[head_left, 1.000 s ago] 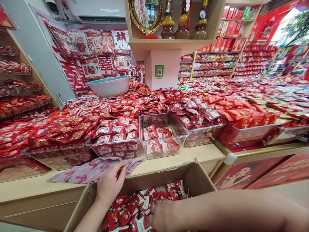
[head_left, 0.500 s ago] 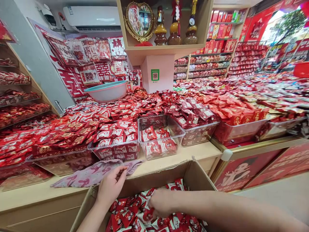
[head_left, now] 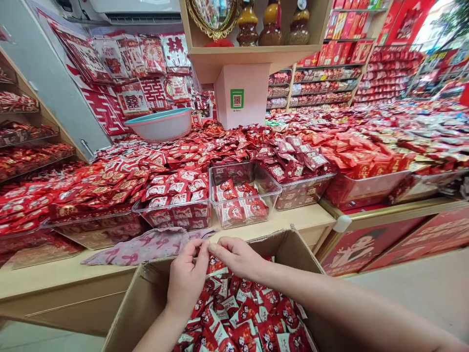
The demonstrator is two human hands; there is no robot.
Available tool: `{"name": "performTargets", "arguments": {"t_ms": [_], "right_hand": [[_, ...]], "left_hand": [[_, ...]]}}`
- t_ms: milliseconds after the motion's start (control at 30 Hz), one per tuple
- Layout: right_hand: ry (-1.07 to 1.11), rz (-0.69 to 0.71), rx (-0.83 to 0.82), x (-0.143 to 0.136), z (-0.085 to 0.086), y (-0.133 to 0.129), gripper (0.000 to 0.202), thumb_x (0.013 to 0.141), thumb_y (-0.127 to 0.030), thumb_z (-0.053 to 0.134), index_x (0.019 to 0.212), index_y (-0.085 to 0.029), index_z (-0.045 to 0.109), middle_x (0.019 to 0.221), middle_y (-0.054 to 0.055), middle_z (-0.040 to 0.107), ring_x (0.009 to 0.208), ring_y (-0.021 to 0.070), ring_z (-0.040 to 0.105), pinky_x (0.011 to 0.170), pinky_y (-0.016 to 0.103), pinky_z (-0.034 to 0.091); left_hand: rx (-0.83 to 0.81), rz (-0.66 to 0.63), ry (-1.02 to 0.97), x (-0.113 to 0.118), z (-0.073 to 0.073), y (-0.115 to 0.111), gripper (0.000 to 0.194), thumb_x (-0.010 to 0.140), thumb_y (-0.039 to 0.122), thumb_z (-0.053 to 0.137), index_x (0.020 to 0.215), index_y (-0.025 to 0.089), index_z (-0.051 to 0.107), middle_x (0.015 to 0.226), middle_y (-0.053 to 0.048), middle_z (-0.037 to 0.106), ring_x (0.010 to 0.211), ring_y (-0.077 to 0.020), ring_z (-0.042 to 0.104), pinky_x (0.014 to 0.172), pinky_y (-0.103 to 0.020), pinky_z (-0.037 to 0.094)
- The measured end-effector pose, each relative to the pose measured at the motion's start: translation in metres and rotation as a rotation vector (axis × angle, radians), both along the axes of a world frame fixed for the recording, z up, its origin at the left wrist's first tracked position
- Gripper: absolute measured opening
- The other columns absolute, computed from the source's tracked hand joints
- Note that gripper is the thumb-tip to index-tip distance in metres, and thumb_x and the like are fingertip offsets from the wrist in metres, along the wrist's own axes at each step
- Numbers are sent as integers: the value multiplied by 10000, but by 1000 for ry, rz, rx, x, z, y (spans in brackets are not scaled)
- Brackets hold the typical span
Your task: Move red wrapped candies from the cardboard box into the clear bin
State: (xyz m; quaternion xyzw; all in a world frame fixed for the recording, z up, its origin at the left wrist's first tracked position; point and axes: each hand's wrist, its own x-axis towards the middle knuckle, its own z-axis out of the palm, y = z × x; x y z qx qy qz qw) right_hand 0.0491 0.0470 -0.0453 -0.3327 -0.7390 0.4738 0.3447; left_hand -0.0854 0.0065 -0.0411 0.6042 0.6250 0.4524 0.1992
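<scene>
My left hand [head_left: 188, 271] and my right hand [head_left: 238, 254] meet fingertip to fingertip over the far side of an open cardboard box [head_left: 146, 288]. Both are closed in a pinch on a small red and white wrapped candy packet [head_left: 216, 265], which hangs below the fingers. Its upper edge is hidden by them. Beneath, many similar red and white packets [head_left: 245, 313] lie loose in the box. Just beyond the hands stands a clear plastic bin [head_left: 245, 215] partly filled with red packets.
A pink patterned cloth [head_left: 135, 249] lies on the counter edge left of the hands. A fuller clear bin [head_left: 179, 215] stands beside the part-filled one. Heaped red packets [head_left: 110, 188] spread along the counter. Further back sits a pale blue basin [head_left: 161, 124] near a pillar [head_left: 252, 93].
My right hand has risen out of the packets in the box and come up to my left hand, bringing a packet. My left hand has shifted right, its fingers now pinched. The view has tilted down.
</scene>
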Motion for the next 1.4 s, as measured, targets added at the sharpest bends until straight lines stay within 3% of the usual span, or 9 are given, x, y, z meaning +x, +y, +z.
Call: {"name": "performTargets", "arguments": {"t_ms": [133,400,567,700,800,933,1100,1200,1400], "right_hand": [[-10,-177,118,-9,-3,-2,418,816,-456,321,521,-161,327,492,-49,274,480,56,244,443,185,222],[-121,-245,337,-3,-3,-1,417,859,-404,261,531,-160,347,476,-45,325,452,54,262,435,179,221],[-279,-305,903,13,-2,12,430,865,-420,264,570,-158,436,471,-28,388,445,71,309,445,219,205],[-326,-91,1180,21,2,15,353,839,-403,359,606,-162,471,536,2,484,516,92,403,501,229,282],[-213,-16,1010,22,5,10,265,793,-405,444,705,-164,512,726,43,559,682,118,475,614,241,365],[68,-82,448,19,4,4,384,704,-408,562,999,-178,475,1028,82,507,949,155,462,790,294,388],[260,50,-320,12,-3,12,336,685,-417,569,865,-154,462,727,3,551,609,93,522,578,235,431],[262,61,-360,13,-3,16,304,669,-410,586,766,-135,500,659,-13,547,556,82,506,539,219,411],[122,32,-44,18,-1,14,203,728,-305,541,805,-140,632,768,22,632,705,117,544,660,229,417]], "left_hand": [[17,38,-59,7,0,0,244,776,406,428,839,188,520,625,21,553,539,-117,495,532,-228,420],[85,109,-83,8,5,4,268,765,443,429,819,197,523,737,4,562,704,-140,528,677,-253,424],[-422,-11,-533,-3,10,1,464,725,605,350,924,209,487,581,32,532,427,-120,526,381,-212,349],[-657,-230,-905,-2,14,-2,347,735,503,454,866,185,506,585,28,551,464,-95,531,424,-195,376],[-525,-218,-969,1,14,-3,248,688,305,593,896,194,518,671,33,590,558,-84,544,540,-210,443],[-316,-174,-843,1,12,0,462,634,273,650,1046,215,448,907,-26,629,696,-145,599,631,-283,490],[-200,-148,-715,-4,10,3,477,636,277,649,1055,198,437,904,-33,635,705,-133,610,659,-277,510],[-189,-144,-655,-8,6,5,464,640,292,642,1045,187,443,904,-42,637,707,-139,612,637,-273,522],[-182,-192,-521,-14,2,6,440,645,317,634,1029,196,455,924,-48,634,754,-159,616,669,-274,521]]}}
